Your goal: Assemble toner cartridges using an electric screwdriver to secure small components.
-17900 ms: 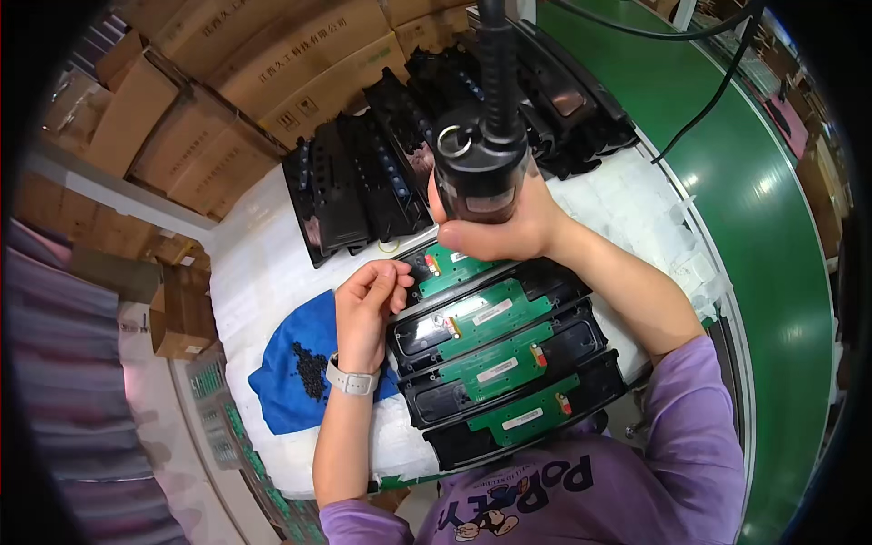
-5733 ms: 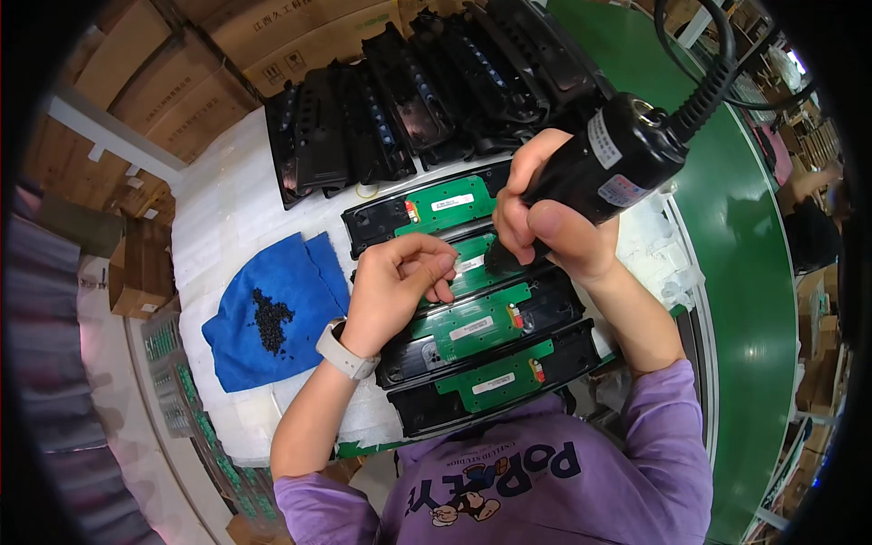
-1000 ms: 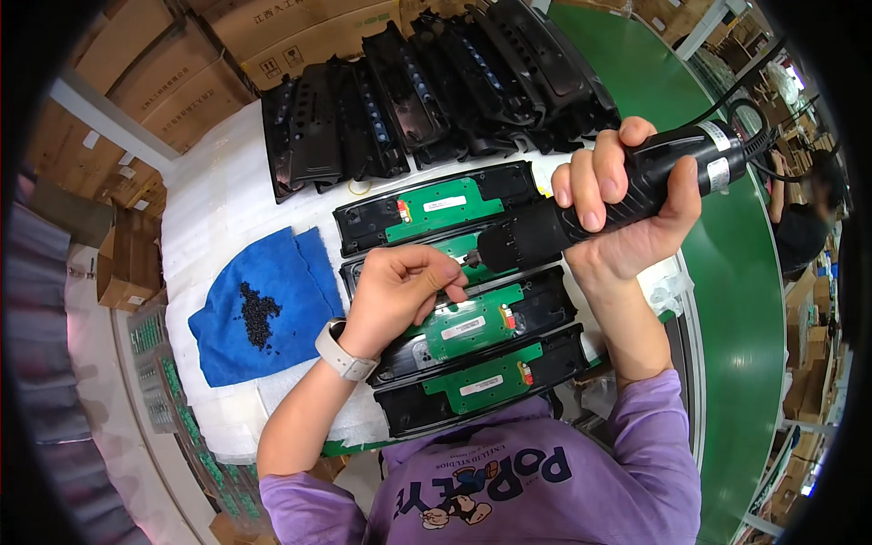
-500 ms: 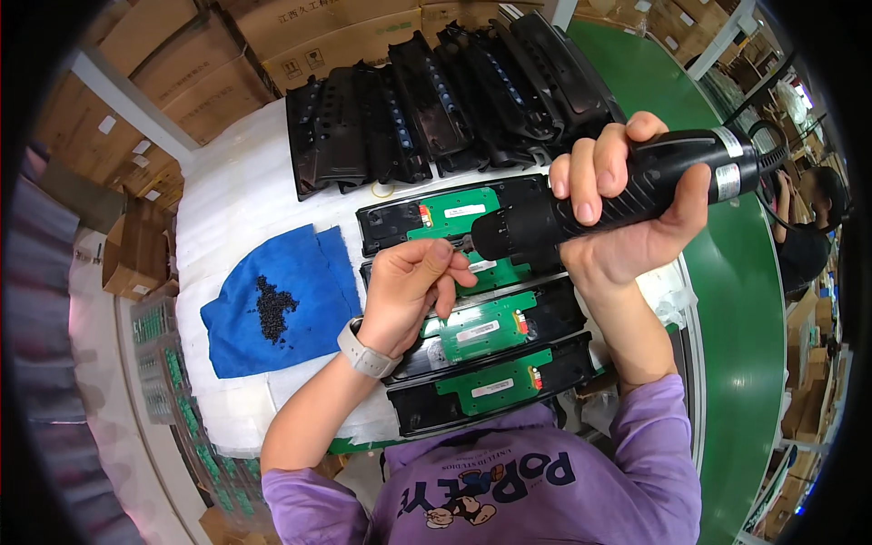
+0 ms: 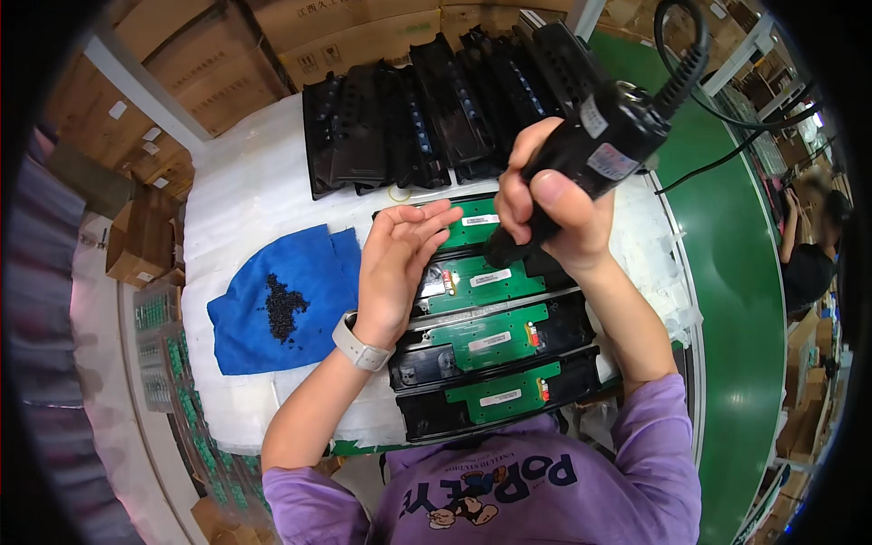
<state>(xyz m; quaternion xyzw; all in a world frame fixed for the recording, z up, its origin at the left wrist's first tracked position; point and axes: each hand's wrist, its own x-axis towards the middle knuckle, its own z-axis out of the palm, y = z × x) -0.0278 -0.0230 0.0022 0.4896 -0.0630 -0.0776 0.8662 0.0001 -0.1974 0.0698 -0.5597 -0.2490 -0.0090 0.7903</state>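
My right hand [image 5: 586,227] is wrapped round a black electric screwdriver [image 5: 581,150]. The tool slants, its cable end up and its nose low over the upper green circuit boards; whether the tip touches one is hidden. My left hand [image 5: 389,268] hovers over the boards' left ends, fingers stretched out, nothing visible in them. Several black plastic housings lie in a stack of rows, each with a green circuit board [image 5: 495,341] carrying a white label. To the left, a heap of small black screws [image 5: 283,309] rests on a blue cloth [image 5: 238,313].
A row of black plastic covers [image 5: 445,104] stands along the table's far side, before cardboard boxes [image 5: 363,45]. The screwdriver's cable [image 5: 695,68] loops up at right. Trays with green boards [image 5: 191,400] sit beyond the left table edge. Another person [image 5: 808,250] is at far right.
The screwdriver has swung from nearly level to nose-down over the boards. My left hand has let its fingertips come away from the tool's tip, and its fingers have straightened.
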